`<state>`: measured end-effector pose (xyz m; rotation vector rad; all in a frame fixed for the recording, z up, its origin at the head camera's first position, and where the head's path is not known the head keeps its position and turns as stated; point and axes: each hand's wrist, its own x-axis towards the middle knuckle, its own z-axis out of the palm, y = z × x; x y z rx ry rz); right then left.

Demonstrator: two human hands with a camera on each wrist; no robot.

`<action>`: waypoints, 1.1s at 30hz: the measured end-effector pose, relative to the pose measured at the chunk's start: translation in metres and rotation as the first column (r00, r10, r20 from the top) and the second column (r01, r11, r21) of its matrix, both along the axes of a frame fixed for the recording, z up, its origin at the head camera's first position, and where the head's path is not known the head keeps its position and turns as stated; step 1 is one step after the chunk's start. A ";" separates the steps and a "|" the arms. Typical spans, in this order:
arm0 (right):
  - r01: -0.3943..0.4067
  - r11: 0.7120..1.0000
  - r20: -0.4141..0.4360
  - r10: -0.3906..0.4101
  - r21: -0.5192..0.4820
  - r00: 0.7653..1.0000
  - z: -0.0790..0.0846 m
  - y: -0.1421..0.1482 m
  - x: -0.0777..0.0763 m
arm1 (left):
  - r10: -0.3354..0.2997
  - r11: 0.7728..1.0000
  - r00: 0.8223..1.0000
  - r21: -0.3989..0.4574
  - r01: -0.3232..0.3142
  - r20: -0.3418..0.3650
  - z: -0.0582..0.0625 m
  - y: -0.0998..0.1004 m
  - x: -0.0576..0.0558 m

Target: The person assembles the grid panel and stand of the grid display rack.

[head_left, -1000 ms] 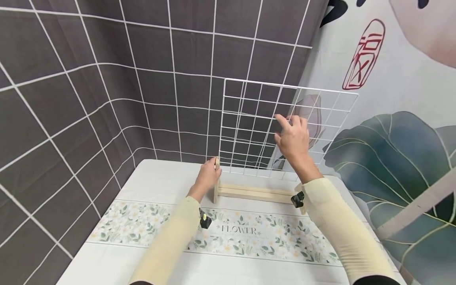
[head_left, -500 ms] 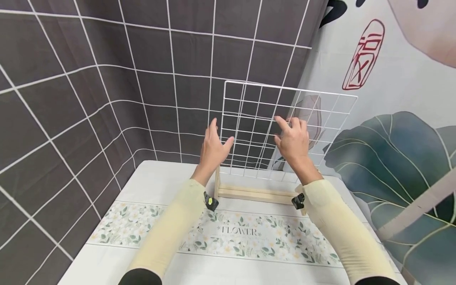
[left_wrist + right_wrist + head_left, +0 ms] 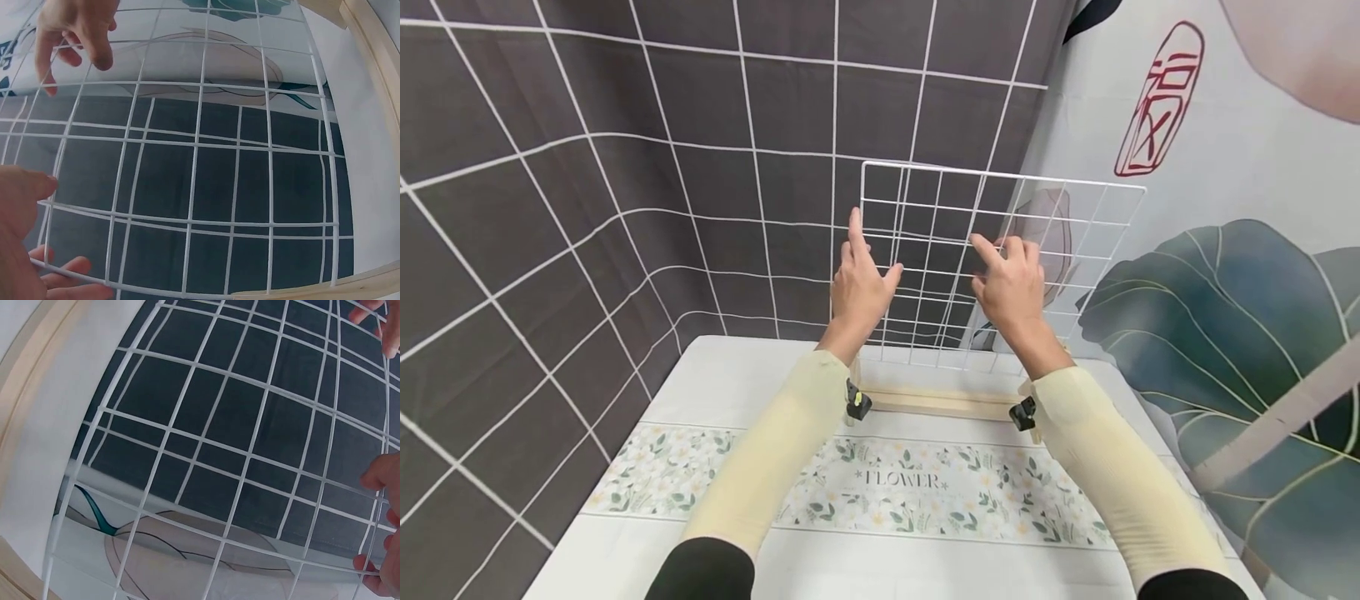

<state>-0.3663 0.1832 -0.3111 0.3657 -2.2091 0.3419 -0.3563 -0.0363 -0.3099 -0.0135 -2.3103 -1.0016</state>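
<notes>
A white wire grid panel [image 3: 1000, 174] stands upright, leaning slightly back, above a pale wooden base [image 3: 943, 405] with a crossbar and short uprights. My left hand [image 3: 859, 287] is at the panel's left edge, its fingers extended and the thumb spread over the wires. In the left wrist view, those fingertips [image 3: 78, 290] lie behind the edge wire and the thumb in front. My right hand [image 3: 1011, 287] holds the panel's wires right of the middle, thumb and fingers bent around them. The panel's lower corner overlaps a wooden upright [image 3: 325, 287] in the left wrist view.
The base stands on a white table cover [image 3: 752, 392] with a floral strip [image 3: 902, 500] printed "FLOWER". A dark curtain [image 3: 700, 208] with white grid lines hangs behind and to the left. On the right hangs a pale printed cloth [image 3: 1210, 292] with large leaves.
My left hand has let go of the wooden upright and risen to the panel's left edge. The right hand stays on the panel. The head view has shifted slightly.
</notes>
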 end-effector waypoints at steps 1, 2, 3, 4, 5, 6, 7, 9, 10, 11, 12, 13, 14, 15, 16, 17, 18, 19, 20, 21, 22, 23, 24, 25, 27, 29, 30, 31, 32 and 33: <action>0.001 1.000 -0.002 -0.001 0.002 1.000 0.000 0.000 -0.001 | 0.007 1.000 1.000 0.002 -0.007 -0.001 0.001 0.001 -0.001; 0.003 1.000 -0.003 -0.003 0.006 1.000 0.000 0.000 -0.001 | 0.012 1.000 1.000 0.006 -0.012 -0.003 0.001 0.001 -0.002; 0.003 1.000 -0.006 -0.003 0.007 1.000 0.001 0.000 -0.001 | 0.014 1.000 1.000 0.011 -0.014 -0.005 0.002 0.001 -0.003; 0.002 1.000 -0.008 -0.002 0.009 1.000 0.002 -0.001 -0.002 | 0.017 1.000 1.000 0.013 -0.017 -0.006 0.004 0.001 -0.003; 0.002 1.000 -0.009 -0.002 0.011 1.000 0.003 -0.001 -0.002 | 0.017 1.000 1.000 0.016 -0.017 -0.009 0.005 0.001 -0.004; 0.003 1.000 -0.010 -0.003 0.012 1.000 0.004 -0.001 -0.002 | 0.012 1.000 1.000 0.019 -0.012 -0.014 0.007 0.001 -0.004; 0.001 1.000 -0.008 -0.001 0.009 1.000 0.005 -0.001 -0.001 | 0.005 1.000 1.000 0.020 -0.004 -0.017 0.008 0.001 -0.004; 0.003 1.000 -0.001 -0.003 0.005 1.000 0.006 -0.001 -0.001 | -0.011 1.000 1.000 0.021 0.011 -0.018 0.010 0.001 -0.005; 0.003 1.000 0.006 -0.003 0.003 1.000 0.007 0.000 -0.001 | -0.017 1.000 1.000 0.022 0.017 -0.018 0.011 0.001 -0.005; 0.002 1.000 0.015 -0.001 -0.001 1.000 0.007 0.001 0.000 | -0.022 0.999 1.000 0.023 0.023 -0.015 0.012 0.001 -0.004; 0.000 1.000 0.028 0.000 -0.002 1.000 0.008 0.001 0.000 | -0.026 0.999 1.000 0.024 0.026 -0.012 0.012 0.002 -0.004; 0.000 1.000 0.042 0.000 0.001 0.999 0.008 0.002 0.001 | -0.027 0.999 1.000 0.024 0.027 -0.008 0.012 0.002 -0.004; -0.001 1.000 0.056 0.001 0.005 0.998 0.008 0.003 0.002 | -0.027 0.999 1.000 0.026 0.027 -0.003 0.012 0.002 -0.005; -0.006 1.000 0.067 0.005 0.008 0.998 0.009 0.003 0.003 | -0.026 0.999 1.000 0.028 0.026 -0.001 0.011 0.002 -0.005; -0.010 1.000 0.069 0.010 0.004 0.998 0.009 0.004 0.004 | -0.024 0.999 1.000 0.031 0.024 0.002 0.011 0.002 -0.005; -0.021 1.000 0.061 0.021 -0.003 0.998 0.009 0.005 0.006 | -0.024 0.999 1.000 0.035 0.024 0.003 0.011 0.002 -0.006; -0.031 0.999 0.040 0.031 -0.014 0.999 0.009 0.006 0.007 | -0.023 0.999 1.000 0.039 0.023 0.006 0.010 0.002 -0.007; -0.044 0.998 -0.003 0.044 -0.038 0.999 0.009 0.007 0.008 | -0.023 0.999 1.000 0.043 0.023 0.008 0.011 0.002 -0.007; -0.061 0.996 -0.052 0.057 -0.067 0.997 0.009 0.008 0.009 | -0.024 0.999 1.000 0.045 0.023 0.011 0.011 0.002 -0.007; -0.074 0.992 -0.105 0.063 -0.101 0.992 0.009 0.010 0.010 | -0.023 0.999 1.000 0.047 0.023 0.014 0.011 0.002 -0.007; -0.085 0.986 -0.159 0.062 -0.143 0.985 0.010 0.012 0.010 | -0.025 0.998 1.000 0.050 0.024 0.017 0.011 0.002 -0.007; -0.089 0.979 -0.201 0.051 -0.183 0.978 0.011 0.015 0.011 | -0.028 0.998 0.999 0.052 0.027 0.019 0.011 0.002 -0.007; -0.078 0.971 -0.234 0.023 -0.228 0.972 0.011 0.018 0.011 | -0.030 0.998 0.999 0.053 0.028 0.024 0.011 0.002 -0.007; -0.058 0.960 -0.245 -0.012 -0.276 0.970 0.013 0.022 0.012 | -0.032 0.998 0.999 0.054 0.031 0.024 0.011 0.002 -0.007; 0.017 0.929 -0.202 -0.098 -0.369 0.974 0.017 0.031 0.014 | -0.038 0.998 0.999 0.058 0.036 0.026 0.011 0.002 -0.006; 0.110 0.889 -0.112 -0.177 -0.445 0.978 0.022 0.040 0.017 | -0.041 0.998 0.999 0.059 0.039 0.029 0.011 0.002 -0.005; 0.155 0.866 -0.056 -0.206 -0.476 0.977 0.024 0.045 0.018 | -0.041 0.997 0.999 0.059 0.039 0.028 0.011 0.002 -0.005; 0.192 0.844 0.004 -0.220 -0.501 0.976 0.026 0.050 0.019 | -0.041 0.997 0.999 0.059 0.039 0.028 0.011 0.001 -0.004; 0.221 0.825 0.058 -0.224 -0.521 0.973 0.028 0.055 0.020 | -0.041 0.997 0.999 0.060 0.039 0.027 0.011 0.001 -0.004; 0.242 0.809 0.111 -0.216 -0.536 0.970 0.030 0.060 0.021 | -0.040 0.997 0.999 0.060 0.039 0.025 0.011 0.001 -0.004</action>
